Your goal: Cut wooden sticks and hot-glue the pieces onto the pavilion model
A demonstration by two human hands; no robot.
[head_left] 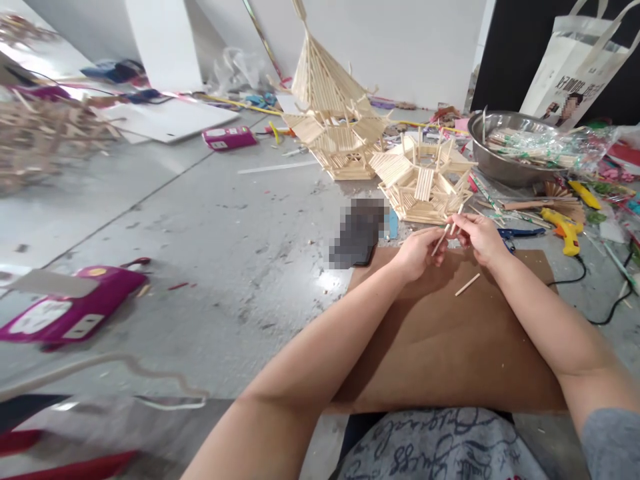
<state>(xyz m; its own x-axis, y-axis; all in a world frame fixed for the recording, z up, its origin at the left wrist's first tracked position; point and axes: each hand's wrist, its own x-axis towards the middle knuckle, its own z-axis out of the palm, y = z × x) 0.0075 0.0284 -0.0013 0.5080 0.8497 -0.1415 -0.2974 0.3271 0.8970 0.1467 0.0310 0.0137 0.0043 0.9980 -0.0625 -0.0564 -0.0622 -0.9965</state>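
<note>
Over the brown board point(450, 353), my left hand point(420, 252) pinches a thin wooden stick point(440, 241). Close beside it my right hand point(481, 239) has its fingertips closed on another wooden stick point(460, 211). The two hands nearly meet, and whether the sticks touch each other I cannot tell. A loose short stick point(467, 285) lies on the board below them. Just beyond my hands stands a small roofless pavilion model point(424, 183) built of sticks. Behind it to the left is a taller stick pavilion point(333, 100) with a pointed roof.
A dark phone point(357, 233) lies left of my hands. To the right are a yellow glue gun point(565, 230) with its cord, blue pliers point(523, 233) and a metal bowl point(483, 157) of sticks. Purple power strips point(95, 300) and a blurred stick pile point(45, 147) occupy the left.
</note>
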